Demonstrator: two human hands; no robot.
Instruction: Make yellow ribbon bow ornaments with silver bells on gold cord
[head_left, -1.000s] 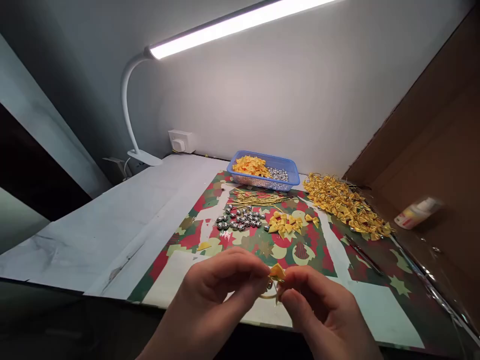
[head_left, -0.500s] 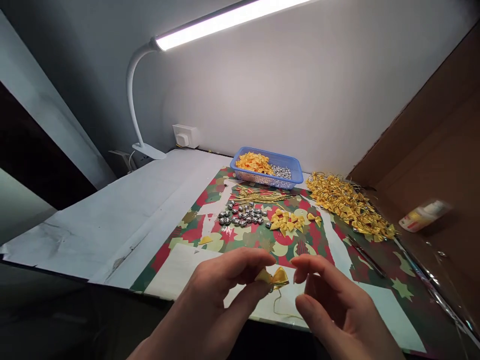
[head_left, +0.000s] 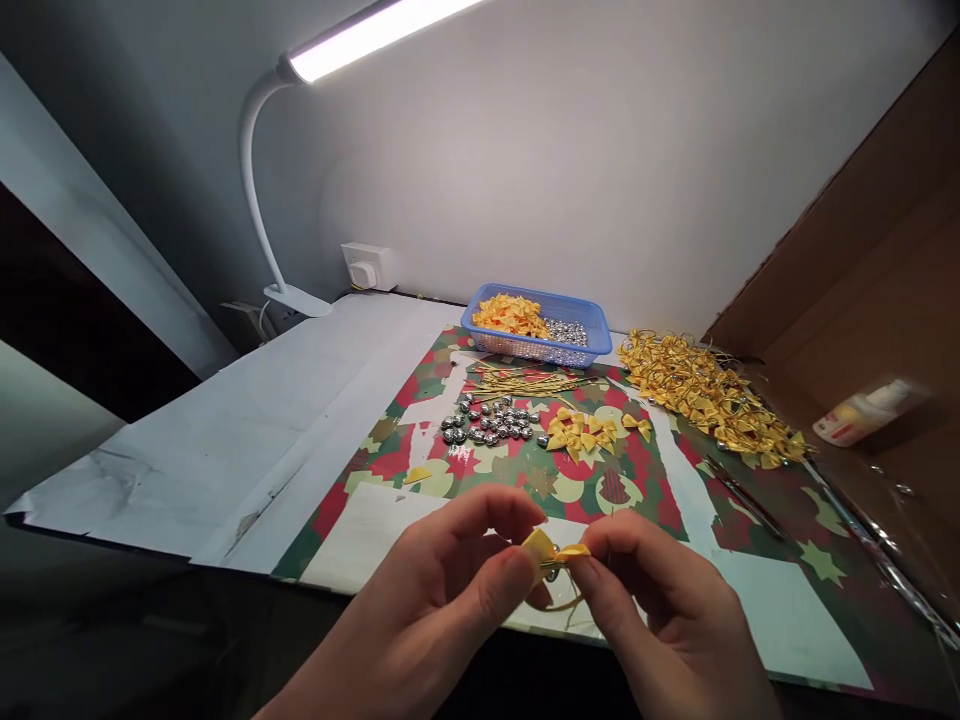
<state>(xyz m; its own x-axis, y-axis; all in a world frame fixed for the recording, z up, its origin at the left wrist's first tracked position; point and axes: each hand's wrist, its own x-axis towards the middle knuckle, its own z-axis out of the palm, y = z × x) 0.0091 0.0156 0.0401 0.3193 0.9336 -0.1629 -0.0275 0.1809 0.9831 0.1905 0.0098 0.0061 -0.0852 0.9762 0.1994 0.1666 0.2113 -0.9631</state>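
Between my two hands is a yellow ribbon bow (head_left: 538, 546), held above the near edge of the table. My left hand (head_left: 457, 580) pinches its left loop between thumb and fingers. The right loop is pinched by my right hand (head_left: 652, 600). A small silver bell (head_left: 553, 575) shows just under the bow's middle, partly hidden by my fingers. Thin gold cord (head_left: 574, 600) curls down below it. Beyond my hands lie several loose silver bells (head_left: 491, 422), a small group of yellow bows (head_left: 581, 435) and a bundle of gold twist ties (head_left: 525, 382).
At the back stands a blue basket (head_left: 600, 335) with bows and bells in it. A heap of corded bows (head_left: 705, 400) lies to the right, near tweezers (head_left: 742, 497) and a small bottle (head_left: 862, 412). A white lamp (head_left: 251, 180) is clamped at the left.
My right hand has moved left and closed on the bow's right loop; it was apart from the bow before. My left hand has kept its hold. The view has shifted slightly.
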